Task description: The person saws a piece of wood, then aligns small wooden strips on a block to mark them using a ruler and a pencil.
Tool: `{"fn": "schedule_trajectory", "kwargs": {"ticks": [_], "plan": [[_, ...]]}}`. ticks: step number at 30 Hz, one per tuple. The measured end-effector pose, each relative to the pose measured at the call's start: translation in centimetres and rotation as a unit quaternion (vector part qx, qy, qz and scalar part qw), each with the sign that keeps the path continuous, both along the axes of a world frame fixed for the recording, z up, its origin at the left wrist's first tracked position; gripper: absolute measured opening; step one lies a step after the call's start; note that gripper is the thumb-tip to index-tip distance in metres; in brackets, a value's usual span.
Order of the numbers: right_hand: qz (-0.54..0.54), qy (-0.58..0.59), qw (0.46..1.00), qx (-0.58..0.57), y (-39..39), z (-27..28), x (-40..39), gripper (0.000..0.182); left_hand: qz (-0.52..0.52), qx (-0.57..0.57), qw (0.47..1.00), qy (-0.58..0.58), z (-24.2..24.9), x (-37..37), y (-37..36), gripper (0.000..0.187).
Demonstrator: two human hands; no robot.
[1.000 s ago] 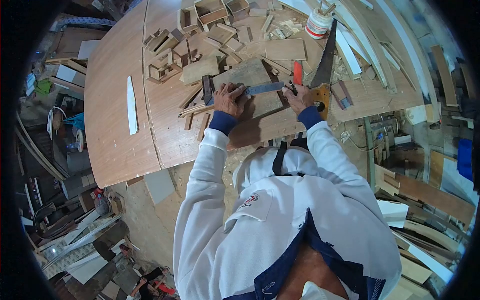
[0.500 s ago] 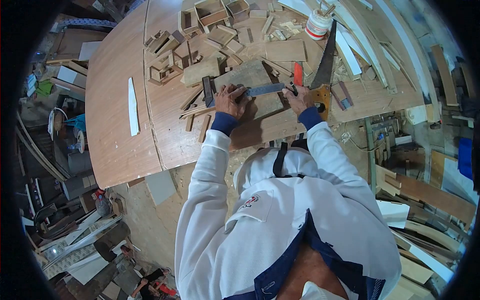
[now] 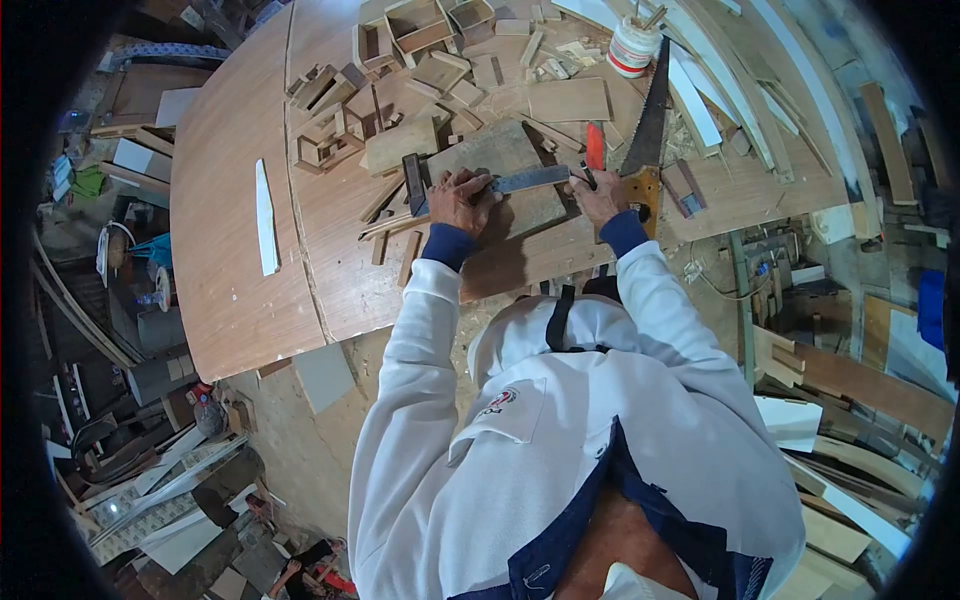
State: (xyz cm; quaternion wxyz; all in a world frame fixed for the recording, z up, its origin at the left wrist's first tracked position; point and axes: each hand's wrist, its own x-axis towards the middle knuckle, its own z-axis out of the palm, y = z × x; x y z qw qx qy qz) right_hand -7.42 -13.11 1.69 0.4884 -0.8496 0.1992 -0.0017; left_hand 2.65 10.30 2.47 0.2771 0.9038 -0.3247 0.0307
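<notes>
My left hand [image 3: 462, 202] is closed over a try square, pressing it against a wooden board [image 3: 525, 212]. The square's metal blade [image 3: 532, 180] runs rightward from under my fingers, and its dark stock [image 3: 415, 184] shows to the left of the hand. At the blade's right end, my right hand [image 3: 602, 198] pinches a dark pencil-like marker [image 3: 589, 178]; its exact kind is too small to tell. A handsaw [image 3: 650, 115] lies just beyond, its wooden handle partly hidden by my right hand and cuff. An orange-red piece [image 3: 595, 147] lies above that hand.
Small wooden boxes [image 3: 418, 27] and offcuts cover the table's far side. A white tub [image 3: 633, 48] holding sticks stands near the saw tip. Long strips [image 3: 735, 90] lie at the right. A white sliver [image 3: 265, 217] rests on the table [image 3: 225, 280] at left.
My hands and the square keep almost the same place. The whole view has shifted very slightly.
</notes>
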Motion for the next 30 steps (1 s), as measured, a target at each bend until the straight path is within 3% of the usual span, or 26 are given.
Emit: {"fn": "schedule_trajectory", "kwargs": {"ticks": [3, 6, 9, 11, 12, 17, 27, 29, 30], "plan": [[-0.033, -0.067, 0.996, -0.052, 0.5, -1.0, -0.2, 0.024, 0.003, 0.003, 1.000, 0.005, 0.1, -0.1, 0.0, 0.030], [-0.083, -0.084, 0.993, 0.028, 1.4, 0.0, -0.7, 0.026, 0.001, -0.001, 1.000, 0.008, 0.1, 0.0, 0.0, 0.031], [-0.076, -0.093, 0.992, -0.029, 1.6, 0.4, -0.8, 0.027, -0.001, 0.006, 1.000, 0.011, 0.1, -0.1, 0.1, 0.032], [-0.073, -0.066, 0.978, -0.184, 1.3, -1.1, -0.5, 0.027, -0.001, 0.016, 1.000, 0.011, 0.3, -0.1, 0.0, 0.032], [-0.074, -0.066, 0.978, -0.185, 1.2, -1.0, -0.6, 0.027, -0.002, 0.014, 1.000, 0.010, 0.1, 0.0, 0.0, 0.032], [-0.066, -0.055, 0.990, -0.115, 1.5, 0.6, -0.8, 0.026, 0.000, 0.010, 1.000, 0.012, -0.5, 0.1, 0.1, 0.032], [-0.054, -0.054, 0.994, -0.072, 0.8, -1.7, -0.3, 0.027, 0.004, 0.005, 1.000, 0.015, -0.2, 0.0, -0.3, 0.032], [-0.084, -0.063, 0.994, 0.034, 1.0, -0.9, -0.3, 0.029, 0.008, 0.011, 1.000, 0.018, -0.2, 0.0, -0.3, 0.033], [-0.083, -0.063, 0.994, 0.034, 0.9, -1.2, -0.3, 0.029, 0.004, 0.004, 1.000, 0.015, -0.1, 0.0, -0.2, 0.033]]}}
